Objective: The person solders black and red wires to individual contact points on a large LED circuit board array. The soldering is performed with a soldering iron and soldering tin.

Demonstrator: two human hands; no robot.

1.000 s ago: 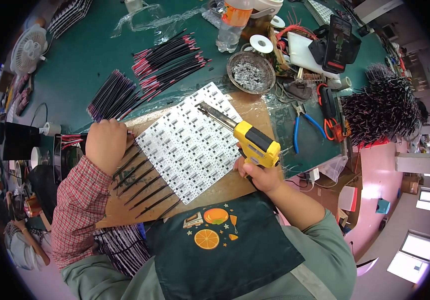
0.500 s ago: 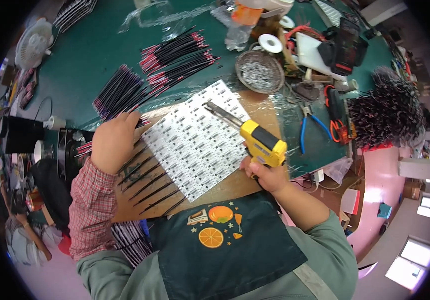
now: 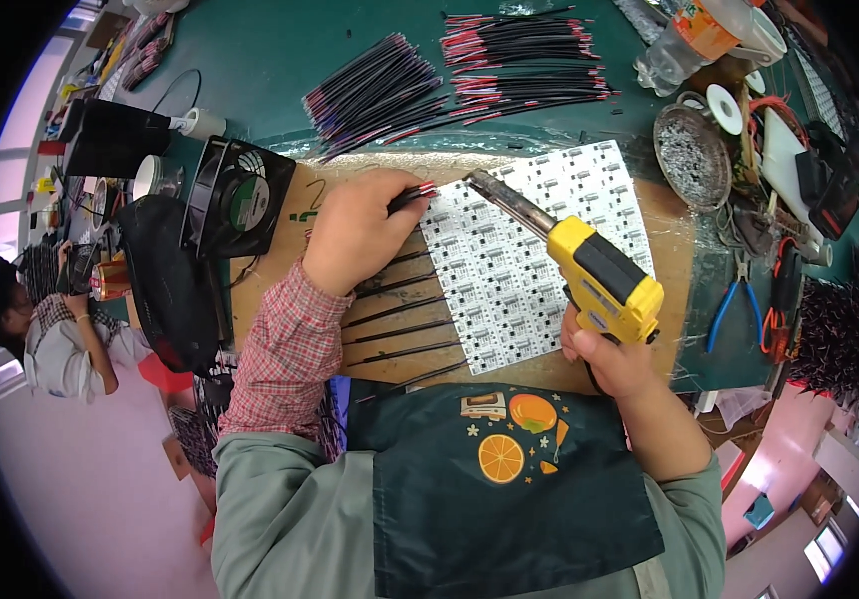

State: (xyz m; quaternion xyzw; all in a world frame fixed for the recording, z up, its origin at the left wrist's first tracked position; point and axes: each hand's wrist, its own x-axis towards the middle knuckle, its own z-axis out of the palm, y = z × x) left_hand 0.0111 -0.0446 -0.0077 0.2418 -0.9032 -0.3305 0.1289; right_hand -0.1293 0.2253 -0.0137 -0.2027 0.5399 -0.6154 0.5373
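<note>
Now left grip (image 3: 362, 228) holds wires (image 3: 413, 197) closer to the soldering gun (image 3: 604, 272) in right grip (image 3: 611, 357).

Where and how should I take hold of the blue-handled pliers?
Probably by the blue handles, from the near side: the pliers lie pointing away, handles spread toward that side. The right hand is nearer, but holds the yellow soldering gun.

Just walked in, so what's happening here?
A person's left hand holds red-tipped black wiring by the upper left corner of a white patterned panel. The right hand grips a yellow soldering gun, its tip near that corner. Black wires lie in a row along the panel's left side.
</note>
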